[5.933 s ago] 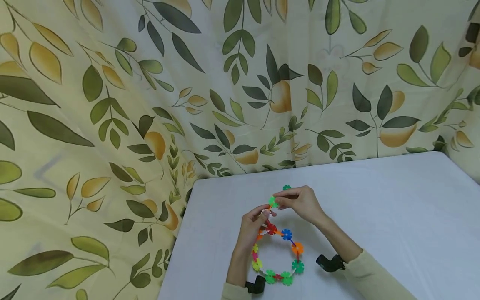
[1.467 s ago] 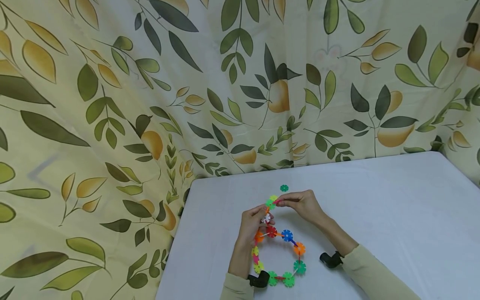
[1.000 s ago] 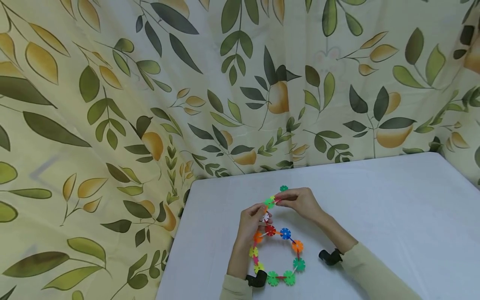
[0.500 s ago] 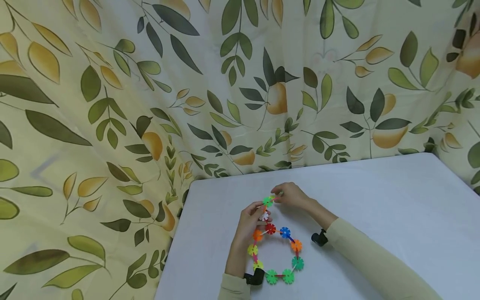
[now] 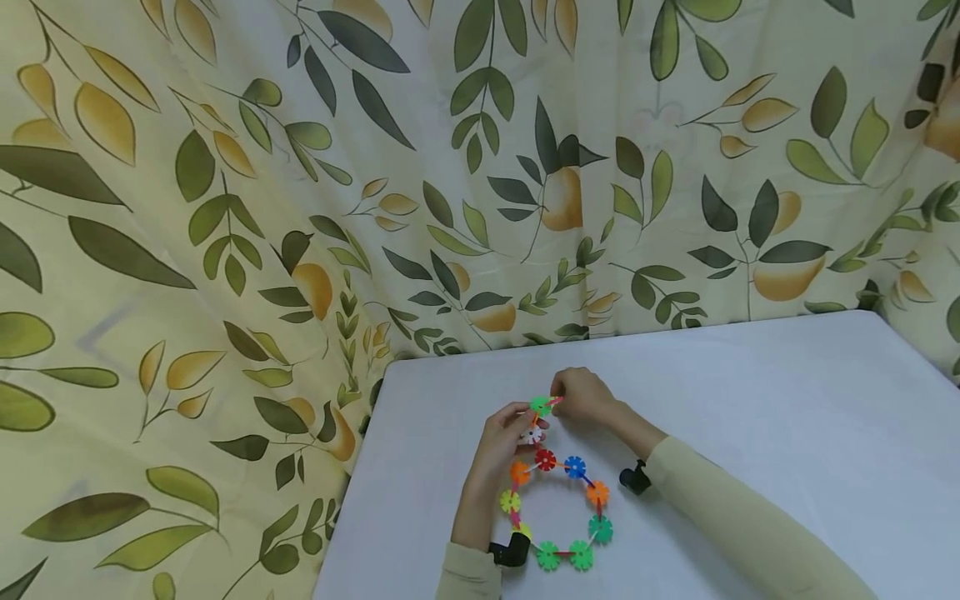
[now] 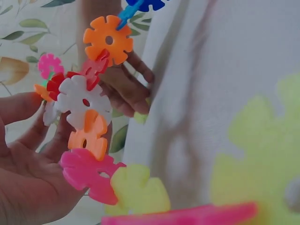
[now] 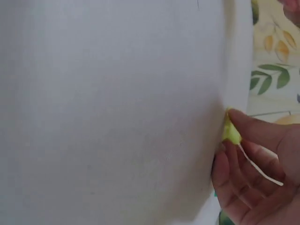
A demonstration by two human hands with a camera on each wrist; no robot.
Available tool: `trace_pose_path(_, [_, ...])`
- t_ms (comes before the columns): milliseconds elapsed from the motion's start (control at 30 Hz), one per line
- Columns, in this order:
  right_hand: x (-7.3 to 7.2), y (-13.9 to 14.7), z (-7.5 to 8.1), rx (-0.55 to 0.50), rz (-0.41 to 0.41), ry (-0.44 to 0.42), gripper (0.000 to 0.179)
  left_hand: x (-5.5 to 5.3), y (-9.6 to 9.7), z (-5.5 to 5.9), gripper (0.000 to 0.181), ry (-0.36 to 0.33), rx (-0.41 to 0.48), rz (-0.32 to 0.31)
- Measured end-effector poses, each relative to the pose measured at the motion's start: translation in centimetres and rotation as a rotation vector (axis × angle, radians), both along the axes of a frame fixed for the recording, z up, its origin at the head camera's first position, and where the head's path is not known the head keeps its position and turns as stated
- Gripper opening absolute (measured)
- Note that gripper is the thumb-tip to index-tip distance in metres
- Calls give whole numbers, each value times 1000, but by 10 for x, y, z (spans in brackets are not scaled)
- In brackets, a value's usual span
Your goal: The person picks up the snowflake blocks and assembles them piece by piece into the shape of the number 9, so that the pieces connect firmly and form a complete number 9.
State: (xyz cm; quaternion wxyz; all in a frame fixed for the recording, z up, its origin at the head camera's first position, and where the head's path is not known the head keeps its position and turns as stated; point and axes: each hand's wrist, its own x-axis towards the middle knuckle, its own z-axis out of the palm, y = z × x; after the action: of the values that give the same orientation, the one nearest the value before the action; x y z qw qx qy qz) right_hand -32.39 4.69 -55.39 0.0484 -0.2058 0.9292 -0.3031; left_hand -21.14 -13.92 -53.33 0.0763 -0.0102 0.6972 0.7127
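My left hand (image 5: 498, 442) grips the upper end of a chain of colourful interlocking plastic snowflake discs; an orange disc (image 6: 42, 92) is by its thumb in the left wrist view. Above these fingers, a green disc (image 5: 540, 406) and a pink disc (image 5: 555, 401) end the chain. Its lower part forms a ring with a blue disc (image 5: 574, 467) and an orange disc (image 5: 597, 492). Just beyond the pink end is my right hand (image 5: 583, 395). It pinches a yellow snowflake disc (image 7: 230, 131) close to the tabletop, seen in the right wrist view. A thin white edge (image 7: 260, 172) shows beside those fingers.
A white-covered table (image 5: 750, 433) lies under both hands, and its far edge meets a leaf-patterned curtain (image 5: 480, 250). A sliver of green (image 7: 215, 193) shows below the right fingers. Black wrist cameras (image 5: 636, 477) sit on both forearms.
The right hand has left the pink disc at the chain's end and reached slightly beyond it, pinching a yellow disc. The loose green disc at the back is now hidden. The left hand stays put.
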Motion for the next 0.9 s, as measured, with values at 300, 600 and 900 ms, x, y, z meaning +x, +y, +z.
trace_pose_path(300, [20,20,7,-315,-70,-56,10,-8,1,5,27,36,-111,-19])
trace_pose_path(600, [42,40,25,-747,-146,-217,24,-16,3,6,22,32,-91,-14])
trace_pose_path(900, [55,47,36,-761,-170,-263,29,-18,4,4,21,8,-73,-33])
